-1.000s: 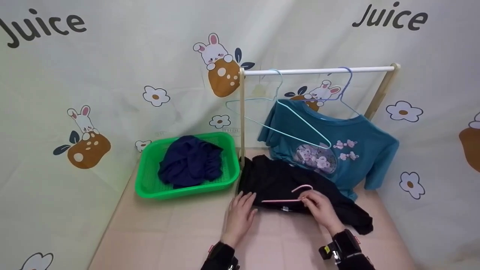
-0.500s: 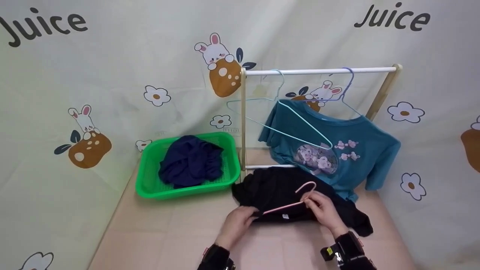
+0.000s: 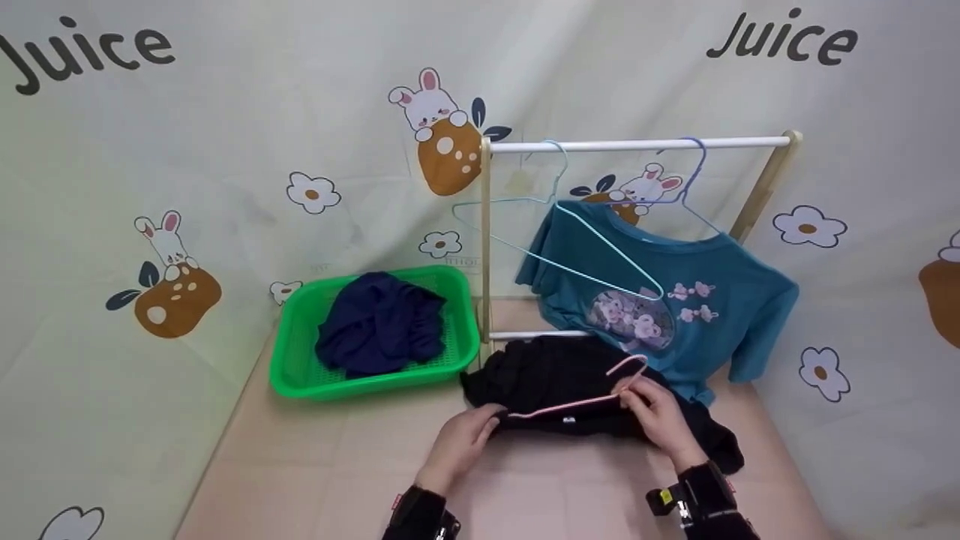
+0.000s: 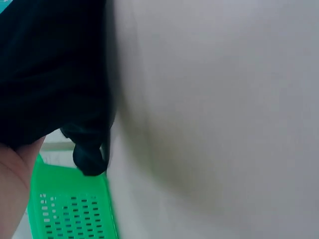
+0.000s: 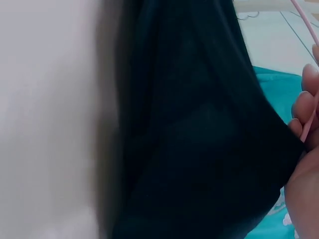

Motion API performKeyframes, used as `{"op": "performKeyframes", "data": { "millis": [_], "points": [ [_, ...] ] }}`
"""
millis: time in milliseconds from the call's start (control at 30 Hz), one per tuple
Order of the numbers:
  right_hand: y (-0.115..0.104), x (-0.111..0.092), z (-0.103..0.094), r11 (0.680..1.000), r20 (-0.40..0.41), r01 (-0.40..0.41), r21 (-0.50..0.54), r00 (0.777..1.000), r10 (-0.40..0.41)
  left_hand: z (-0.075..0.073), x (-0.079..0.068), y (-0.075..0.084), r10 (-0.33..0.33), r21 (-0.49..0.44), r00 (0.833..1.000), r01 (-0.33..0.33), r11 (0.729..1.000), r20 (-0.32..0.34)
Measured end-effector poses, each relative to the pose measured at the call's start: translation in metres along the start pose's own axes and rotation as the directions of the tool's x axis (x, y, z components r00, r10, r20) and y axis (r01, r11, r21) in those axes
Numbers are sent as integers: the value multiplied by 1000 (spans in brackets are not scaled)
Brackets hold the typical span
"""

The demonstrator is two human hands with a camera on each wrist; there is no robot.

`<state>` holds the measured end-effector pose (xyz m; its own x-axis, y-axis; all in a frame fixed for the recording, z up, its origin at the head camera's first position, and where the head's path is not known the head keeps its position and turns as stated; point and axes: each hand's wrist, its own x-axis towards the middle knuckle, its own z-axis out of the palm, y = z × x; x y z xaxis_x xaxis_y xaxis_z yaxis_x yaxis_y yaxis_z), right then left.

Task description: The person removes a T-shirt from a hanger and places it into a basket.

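In the head view, a black garment (image 3: 551, 371) with a small white label lies bunched on the table. My left hand (image 3: 456, 444) pinches its near left edge, close to the left end of a pink hanger (image 3: 566, 406). The hanger's lower part is hidden by the black cloth. With curled fingers, my right hand (image 3: 666, 424) grips the hanger at the base of its hook, which points up and left. In the right wrist view, the pink wire passes through those fingers (image 5: 304, 107) beside the stretched black cloth (image 5: 199, 129).
Left of the garment stands a green basket (image 3: 289, 360) holding a crumpled navy cloth (image 3: 382, 322). Behind is a rack with a white rail (image 3: 622, 145). From it hang a light-blue hanger (image 3: 600, 238) and a teal T-shirt (image 3: 720, 285) on a purple hanger (image 3: 694, 172).
My left hand has gone from lying on the garment to pinching its left edge, drawing the cloth nearer and uncovering the rack's lower bar. The right hand has shifted slightly right with the pink hanger.
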<state>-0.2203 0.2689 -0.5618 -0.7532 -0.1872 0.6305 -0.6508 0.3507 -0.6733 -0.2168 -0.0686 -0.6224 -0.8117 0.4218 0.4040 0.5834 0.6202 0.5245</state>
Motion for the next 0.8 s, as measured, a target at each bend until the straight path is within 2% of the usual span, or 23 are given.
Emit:
{"op": "performKeyframes", "data": {
  "millis": [200,300,367,433,500,600,733,800],
  "points": [
    [-1,-4,-13,987,-51,-154,51,986,157,-8,2,-9,-55,-26,986,51,998,-158],
    [-2,-1,-16,979,-56,-179,94,981,185,-9,5,-10,-111,-35,966,106,994,-234],
    [-1,1,-17,972,-62,-194,132,977,203,-10,6,-9,-152,-46,946,145,988,-287],
    [4,2,-18,962,-73,-210,173,972,225,-9,8,-7,-176,-46,931,171,984,-318],
    [10,2,-18,950,-86,-219,224,966,243,-8,9,-4,-171,-32,932,170,985,-318],
    [17,2,-15,916,-97,-243,318,953,286,-7,9,-1,-142,-1,947,148,989,-288],
    [17,8,-8,852,-87,-243,464,944,317,-3,7,3,-133,34,964,145,989,-232],
    [16,12,-5,823,-81,-219,524,949,305,-1,6,4,-140,41,968,152,988,-208]
  ]
}}
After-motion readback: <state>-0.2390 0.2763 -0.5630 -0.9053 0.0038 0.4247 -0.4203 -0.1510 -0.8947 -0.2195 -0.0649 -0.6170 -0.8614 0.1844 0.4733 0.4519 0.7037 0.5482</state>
